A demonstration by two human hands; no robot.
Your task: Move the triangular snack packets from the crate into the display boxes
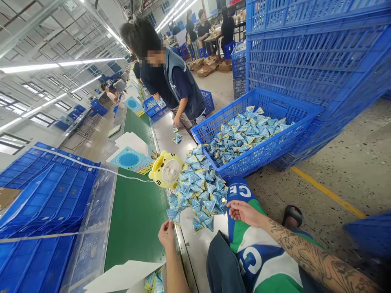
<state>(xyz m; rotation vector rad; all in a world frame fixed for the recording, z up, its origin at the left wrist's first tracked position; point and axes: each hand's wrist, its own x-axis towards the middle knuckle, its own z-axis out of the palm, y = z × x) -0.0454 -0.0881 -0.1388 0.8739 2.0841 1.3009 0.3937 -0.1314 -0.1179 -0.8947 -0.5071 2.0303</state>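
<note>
Small blue-and-yellow triangular packets lie heaped in a pile on the metal ledge beside the green belt. My left hand is closed at the pile's near left edge, its fingertips pinching a triangular packet. To the right of the pile, my right hand hovers above my leg with its fingers loosely bent and apart, and nothing shows in it. Below my left hand, an open white carton holds several packets, partly hidden by my forearm. A blue crate full of packets stands behind the pile.
A yellow animal-shaped fan stands against the pile, its white cable crossing the green conveyor belt. Beyond it sits a blue printed carton. Tall stacked crates rise at right, more crates at left. A co-worker stands farther along the belt.
</note>
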